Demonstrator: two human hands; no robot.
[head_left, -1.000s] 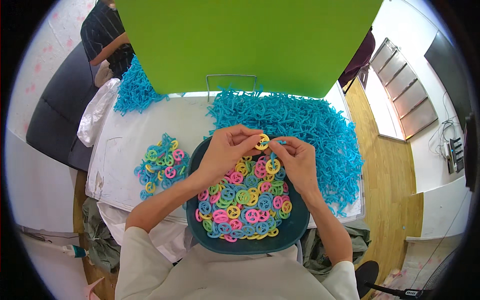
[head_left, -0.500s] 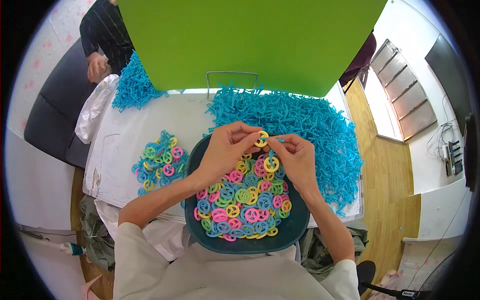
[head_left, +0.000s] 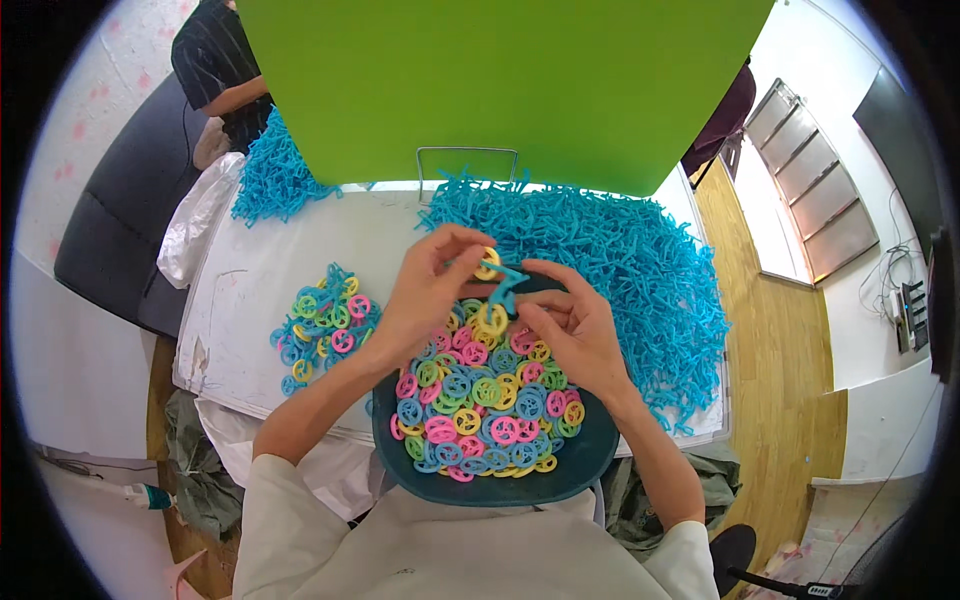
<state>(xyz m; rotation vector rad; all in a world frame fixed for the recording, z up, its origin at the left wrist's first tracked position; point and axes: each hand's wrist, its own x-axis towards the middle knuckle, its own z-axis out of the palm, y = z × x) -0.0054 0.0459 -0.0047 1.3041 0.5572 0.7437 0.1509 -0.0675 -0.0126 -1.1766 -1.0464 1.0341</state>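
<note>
- Yellow plastic: we record 1 yellow ring [head_left: 487, 262] pinched between the thumb and fingers of the left hand [head_left: 425, 295], held above the far rim of the dark teal bowl [head_left: 590, 462].
- We note the right hand [head_left: 572, 335] with its fingers closed on a blue strip piece [head_left: 507, 283], which meets the yellow ring; both hands are nearly touching over the bowl.
- We find the bowl resting at the near edge of the white table [head_left: 270, 270], filled with loose rings [head_left: 480, 400] in pink, yellow, green and blue.
- We observe a second, smaller heap of coloured rings [head_left: 322, 325] on the table, to the left of the bowl and clear of it.
- We log a large pile of blue strips [head_left: 630, 270] spread across the table's right half, touching the bowl's far side, and a lesser blue pile [head_left: 275, 175] at the far left.
- We see a green panel [head_left: 510, 85] standing upright behind the table, and another person's arm [head_left: 235, 98] at the far left corner.
</note>
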